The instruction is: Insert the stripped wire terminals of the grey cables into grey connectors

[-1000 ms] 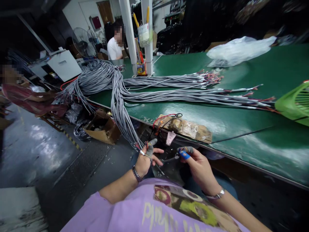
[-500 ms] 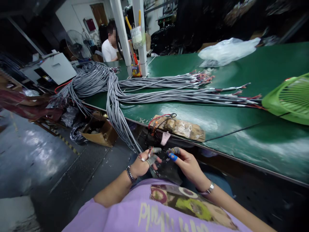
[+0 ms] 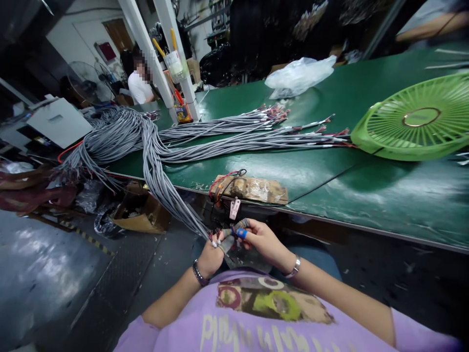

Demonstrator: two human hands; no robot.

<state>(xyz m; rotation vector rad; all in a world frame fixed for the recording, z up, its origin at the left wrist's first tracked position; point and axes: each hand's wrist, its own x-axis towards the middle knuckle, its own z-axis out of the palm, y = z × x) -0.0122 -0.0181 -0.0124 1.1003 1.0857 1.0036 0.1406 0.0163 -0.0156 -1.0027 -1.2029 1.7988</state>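
A bundle of grey cables (image 3: 170, 195) hangs over the near table edge, down to my lap. My left hand (image 3: 210, 260) is closed around its end, where stripped tips with thin dark and reddish wires stick out. My right hand (image 3: 266, 243) is pinched against the left fingertips at these wires. Blue tape (image 3: 241, 233) wraps my right thumb, and grey covers sit on several fingers of both hands. Whatever the right fingertips grip is too small to make out. Close above the hands, a pink clip (image 3: 235, 209) hangs at the table edge.
On the green table (image 3: 311, 183) lie more grey cables (image 3: 234, 142), a taped wooden block (image 3: 256, 189) with wires, a green fan (image 3: 414, 117) and a plastic bag (image 3: 298, 76). White posts (image 3: 183, 63) rise behind. A cardboard box (image 3: 141, 210) stands below left. A person (image 3: 139, 85) sits far back.
My hands have come together; the right fingers now meet the left at the wire ends. The left fingers have closed in. The view has turned right, showing more of the fan and another person's arm.
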